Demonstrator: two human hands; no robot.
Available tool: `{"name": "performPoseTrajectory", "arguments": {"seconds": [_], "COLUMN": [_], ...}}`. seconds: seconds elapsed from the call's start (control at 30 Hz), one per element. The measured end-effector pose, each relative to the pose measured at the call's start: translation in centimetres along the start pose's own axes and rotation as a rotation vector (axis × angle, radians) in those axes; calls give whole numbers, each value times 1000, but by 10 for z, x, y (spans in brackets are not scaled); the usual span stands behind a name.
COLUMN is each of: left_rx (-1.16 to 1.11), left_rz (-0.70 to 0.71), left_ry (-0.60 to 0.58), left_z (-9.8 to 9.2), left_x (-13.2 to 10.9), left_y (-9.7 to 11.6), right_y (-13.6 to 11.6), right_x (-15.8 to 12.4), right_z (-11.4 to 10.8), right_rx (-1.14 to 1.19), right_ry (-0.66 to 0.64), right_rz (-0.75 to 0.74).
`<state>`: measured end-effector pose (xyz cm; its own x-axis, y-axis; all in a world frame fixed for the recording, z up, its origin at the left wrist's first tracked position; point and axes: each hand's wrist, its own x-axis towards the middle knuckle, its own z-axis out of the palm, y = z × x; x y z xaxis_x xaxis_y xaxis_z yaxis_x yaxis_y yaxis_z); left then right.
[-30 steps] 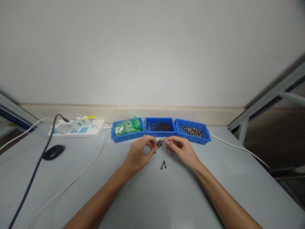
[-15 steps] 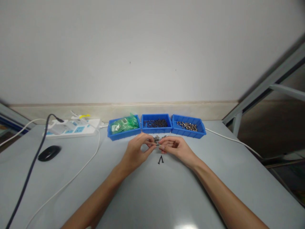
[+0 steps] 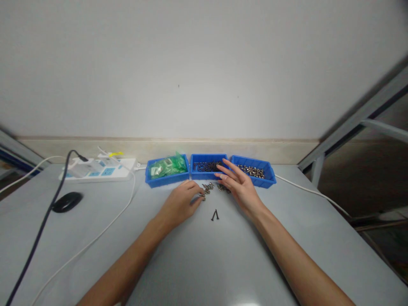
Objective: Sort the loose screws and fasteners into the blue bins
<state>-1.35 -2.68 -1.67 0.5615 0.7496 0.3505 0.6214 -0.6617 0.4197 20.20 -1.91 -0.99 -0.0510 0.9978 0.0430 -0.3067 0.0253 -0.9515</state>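
Observation:
My left hand (image 3: 181, 204) rests low over the table, thumb and fingers curled together at the left edge of a small pile of shiny metal fasteners (image 3: 208, 187). Whatever is pinched at its fingertips is too small to make out. Fingers spread, my right hand (image 3: 239, 185) is raised over the front right corner of the middle blue bin (image 3: 204, 175), which holds dark screws (image 3: 208, 166). A second cluster of small metal pieces (image 3: 222, 187) lies partly hidden beside that hand. Two dark screws (image 3: 215, 215) lie on the table nearer me, their tips close together.
To the left, a blue bin (image 3: 167, 182) holds a green plastic bag (image 3: 168, 166); a right-hand blue bin (image 3: 267, 180) contains shiny metal fasteners (image 3: 253, 171). A power strip (image 3: 124, 172), cables and a black mouse (image 3: 67, 202) occupy the left side. A wall stands behind.
My hands, together before around a small dark piece, are now apart. The right has opened and moved up toward the middle bin; the left has shifted slightly left and down.

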Motion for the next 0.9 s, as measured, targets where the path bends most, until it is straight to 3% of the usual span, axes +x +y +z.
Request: {"name": "performPoseTrajectory", "arguments": {"seconds": [0.57,0.73,0.9], "left_rx": [56,-1,-187], "left_rz": [-41,-26,-55], "left_ry": [-116,-46,152], "left_z": [5,6,4], "left_x": [0,2,3], "left_y": [2,4,11], "right_y": [5,6,8], "right_x": [-13,-14,-19], "right_z": [-17,-15,-9], "right_rx": [-188,-288,-344], "right_ry": [0,-54,-204], "right_rz": [0,20,54]}}
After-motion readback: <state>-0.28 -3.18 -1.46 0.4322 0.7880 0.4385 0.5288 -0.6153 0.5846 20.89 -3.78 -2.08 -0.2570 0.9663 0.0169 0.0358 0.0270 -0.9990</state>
